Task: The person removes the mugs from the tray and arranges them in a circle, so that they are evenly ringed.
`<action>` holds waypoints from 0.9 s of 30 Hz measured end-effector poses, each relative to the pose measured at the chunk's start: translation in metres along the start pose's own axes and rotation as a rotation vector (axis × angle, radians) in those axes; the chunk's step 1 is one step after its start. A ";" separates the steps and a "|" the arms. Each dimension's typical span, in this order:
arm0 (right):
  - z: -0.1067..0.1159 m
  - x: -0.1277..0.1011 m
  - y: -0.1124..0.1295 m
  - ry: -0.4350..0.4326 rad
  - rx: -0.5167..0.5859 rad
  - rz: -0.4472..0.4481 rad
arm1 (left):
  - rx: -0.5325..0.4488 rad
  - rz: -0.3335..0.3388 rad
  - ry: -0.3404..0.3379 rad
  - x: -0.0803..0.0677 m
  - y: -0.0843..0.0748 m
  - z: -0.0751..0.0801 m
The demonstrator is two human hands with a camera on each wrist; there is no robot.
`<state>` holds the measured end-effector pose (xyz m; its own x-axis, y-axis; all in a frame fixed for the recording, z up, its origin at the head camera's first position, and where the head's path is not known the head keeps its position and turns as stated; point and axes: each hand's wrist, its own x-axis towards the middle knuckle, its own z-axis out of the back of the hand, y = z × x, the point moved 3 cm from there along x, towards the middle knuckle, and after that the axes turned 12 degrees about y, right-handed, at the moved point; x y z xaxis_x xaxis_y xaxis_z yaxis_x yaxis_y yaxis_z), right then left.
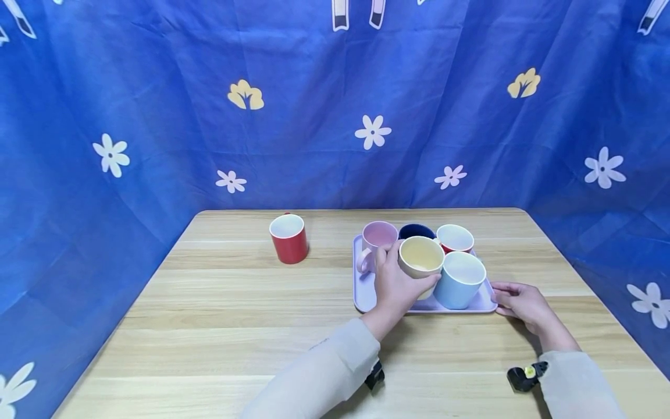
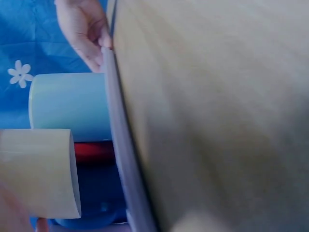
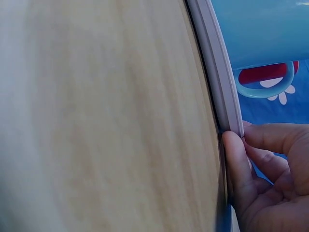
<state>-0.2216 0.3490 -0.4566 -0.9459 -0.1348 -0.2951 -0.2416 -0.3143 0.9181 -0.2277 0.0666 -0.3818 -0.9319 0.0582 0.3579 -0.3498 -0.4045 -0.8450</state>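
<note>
My left hand [image 1: 394,285] grips a pale yellow mug [image 1: 421,257] round its side, thumb in front. In the left wrist view the yellow mug's base [image 2: 76,179] hangs a little above the floor of a lilac tray [image 1: 364,297]. At the tray's front right corner, my right hand [image 1: 526,305] pinches the rim between thumb and fingers, as the right wrist view shows. Around the yellow mug on the tray stand a light blue mug [image 1: 458,285], a pink mug [image 1: 379,234], a dark blue mug [image 1: 416,231] and a red mug with a white inside [image 1: 455,237], partly hidden.
Another red mug [image 1: 291,244] stands upright on the wooden table [image 1: 235,326], back left of the tray. A blue patterned curtain [image 1: 314,145] hangs behind the table and along both sides.
</note>
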 end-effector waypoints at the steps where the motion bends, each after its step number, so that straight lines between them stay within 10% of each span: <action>1: 0.000 0.000 0.000 -0.001 -0.001 -0.001 | -0.007 -0.009 -0.003 0.001 -0.002 0.001; 27: -0.001 -0.003 0.003 -0.004 -0.007 -0.010 | -0.094 -0.191 -0.072 0.016 -0.040 0.057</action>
<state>-0.2197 0.3479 -0.4537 -0.9443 -0.1281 -0.3031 -0.2494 -0.3225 0.9131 -0.2236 0.0316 -0.3198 -0.8398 0.0586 0.5398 -0.5299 -0.3053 -0.7912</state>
